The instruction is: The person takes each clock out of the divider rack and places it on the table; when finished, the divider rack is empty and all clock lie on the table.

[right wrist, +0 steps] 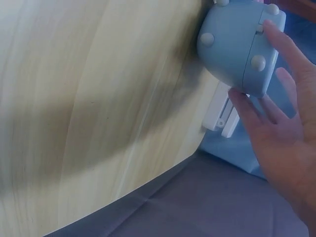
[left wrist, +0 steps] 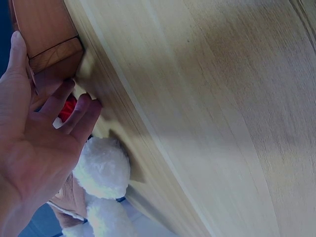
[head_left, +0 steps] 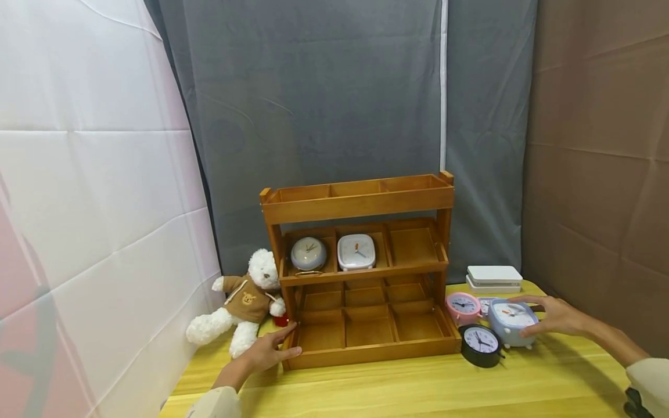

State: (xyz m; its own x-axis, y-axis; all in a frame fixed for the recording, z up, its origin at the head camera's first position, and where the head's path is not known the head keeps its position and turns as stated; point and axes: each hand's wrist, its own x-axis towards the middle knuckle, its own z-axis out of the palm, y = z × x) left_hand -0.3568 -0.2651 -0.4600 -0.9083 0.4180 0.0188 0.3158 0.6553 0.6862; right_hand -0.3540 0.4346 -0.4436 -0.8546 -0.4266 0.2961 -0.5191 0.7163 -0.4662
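Observation:
My right hand [head_left: 561,316] pinches a light blue alarm clock [head_left: 512,319] between thumb and fingers at the table's right side. The right wrist view shows the clock's rounded blue body [right wrist: 232,49] with small white knobs, tilted off the table. A black round alarm clock [head_left: 481,345] and a pink one [head_left: 463,306] stand beside it. My left hand [head_left: 263,351] rests against the lower left corner of a wooden tiered shelf [head_left: 366,355], fingers mostly straight. On the middle tier sit a round grey clock [head_left: 308,254] and a white square clock [head_left: 356,252].
A white teddy bear in a brown hoodie [head_left: 250,299] leans left of the shelf, near a small red object [head_left: 281,320]. White flat boxes [head_left: 493,277] lie at the back right. Another small clock [head_left: 486,303] is partly hidden. Cloth walls surround the yellow wooden table [head_left: 387,389].

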